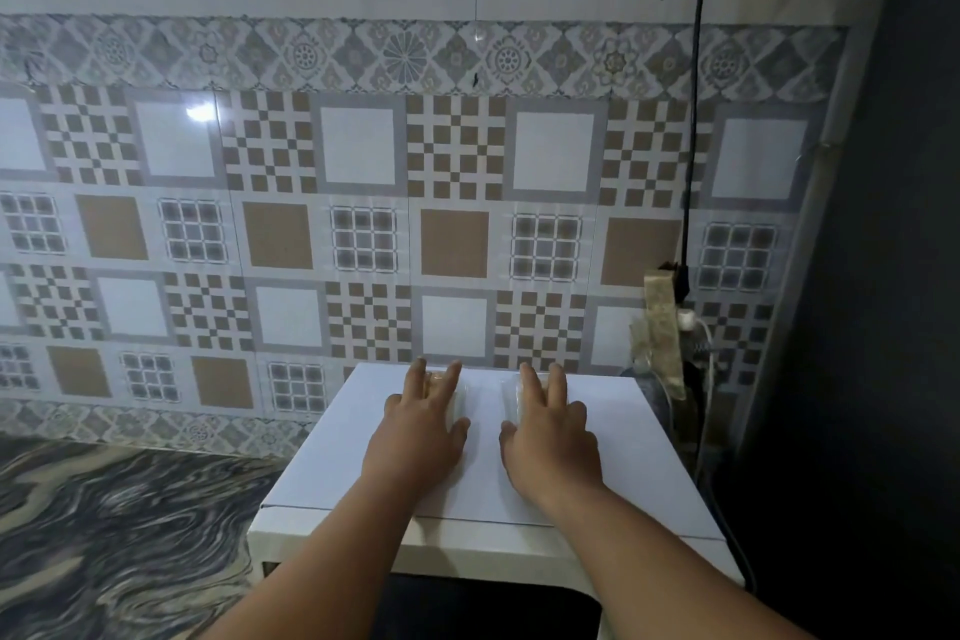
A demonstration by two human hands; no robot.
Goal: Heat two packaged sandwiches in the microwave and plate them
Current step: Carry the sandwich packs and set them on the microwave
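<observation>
Thus Placed: Both Hands on Two Wrapped Sandwiches atop the Microwave

Each hand lay over one sandwich, fingers spread and reaching forward across the wrapper. The left hand [423, 424] covered the left sandwich [453, 398], with the thumb set against its near right side; the right hand [550, 431] covered the right sandwich [511, 398], thumb against its near left side. Whether the fingers were already curled round the far edges or merely rested flat on top could not be told, since the hands hid most of each pack. Both sandwiches sat side by side, near but apart, toward the back of the microwave [332, 452], on its white top panel. Its dark door showed below the forearms, at the frame's lower edge.

As a judgement on handling: the packs appeared to be clear film or thin plastic over bread, hence light, soft and easily crushed, and the glossy wrap was probably slippery. A hold across the two long sides, thumb opposing the fingers, with gentle pressure, would likely suit them better than a pinch at a corner. One hand per pack seemed adequate for the weight.

Beyond the microwave stood the patterned tile wall [363, 234]; a dark marbled counter [119, 535] lay to the left, and a black cable [693, 130] hung down the wall at right.
</observation>
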